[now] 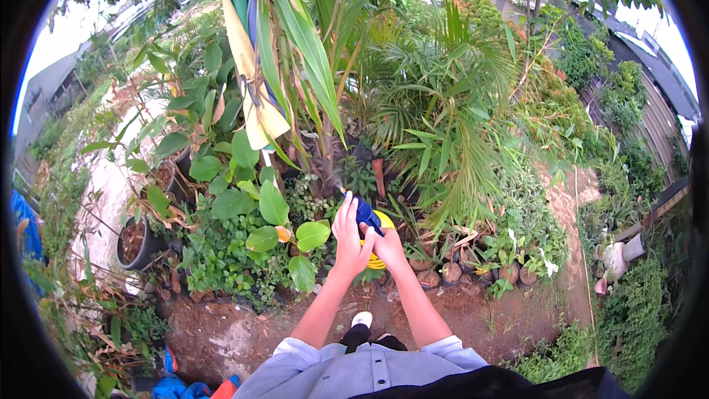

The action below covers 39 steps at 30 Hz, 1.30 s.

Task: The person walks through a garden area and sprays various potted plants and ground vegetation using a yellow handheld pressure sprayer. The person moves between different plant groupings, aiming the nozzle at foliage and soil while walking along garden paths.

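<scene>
A hand pump sprayer with a blue head (364, 213) and a yellow bottle (373, 262) is held out before me at about the middle of the view. My left hand (350, 235) lies along the left side of the blue head, its fingers pointing up towards the nozzle. Wrapped about the sprayer's neck, just above the yellow body, is my right hand (388, 247). A faint mist shows off the nozzle tip, in front of a palm stem (327, 163). Broad green leaves (274, 205) hang close to the left of my left hand.
Potted seedlings (451, 272) line the bed's edge. A black pot (138, 244) stands left, and a striped cloth (243, 55) hangs beside palm fronds (310, 50). Bare soil (249, 332) lies around my feet; blue tarpaulin (180, 388) lies at lower left. A white ornament (615, 260) stands right.
</scene>
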Each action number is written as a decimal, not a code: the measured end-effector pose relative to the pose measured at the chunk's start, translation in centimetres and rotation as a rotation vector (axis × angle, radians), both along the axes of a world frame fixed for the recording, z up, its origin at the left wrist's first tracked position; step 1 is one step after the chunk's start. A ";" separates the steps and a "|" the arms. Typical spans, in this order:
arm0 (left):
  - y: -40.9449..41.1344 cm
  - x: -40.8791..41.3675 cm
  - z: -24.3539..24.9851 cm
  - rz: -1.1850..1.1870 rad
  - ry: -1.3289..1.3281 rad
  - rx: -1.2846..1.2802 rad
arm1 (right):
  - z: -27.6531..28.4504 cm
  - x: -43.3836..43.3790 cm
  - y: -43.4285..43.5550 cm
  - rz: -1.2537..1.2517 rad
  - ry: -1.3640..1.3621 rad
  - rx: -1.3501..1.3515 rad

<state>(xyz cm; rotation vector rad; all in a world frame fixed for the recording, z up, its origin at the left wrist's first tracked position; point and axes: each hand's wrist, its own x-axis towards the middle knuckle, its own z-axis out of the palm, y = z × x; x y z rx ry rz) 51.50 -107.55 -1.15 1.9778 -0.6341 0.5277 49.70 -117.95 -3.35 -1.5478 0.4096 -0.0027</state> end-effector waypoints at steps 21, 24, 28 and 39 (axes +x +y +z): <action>11.1 5.9 1.4 0.323 0.005 0.067 | 20.8 4.5 3.1 -0.168 -0.609 0.399; 10.7 6.1 -0.7 0.251 0.075 0.101 | 17.8 5.7 2.8 -0.193 -0.492 0.326; 8.9 5.3 -4.0 0.140 0.161 0.156 | 11.4 6.0 0.8 -0.276 -0.301 0.218; 6.2 5.2 -7.2 -0.085 0.266 0.313 | 15.5 4.9 -4.7 -0.374 -0.417 0.284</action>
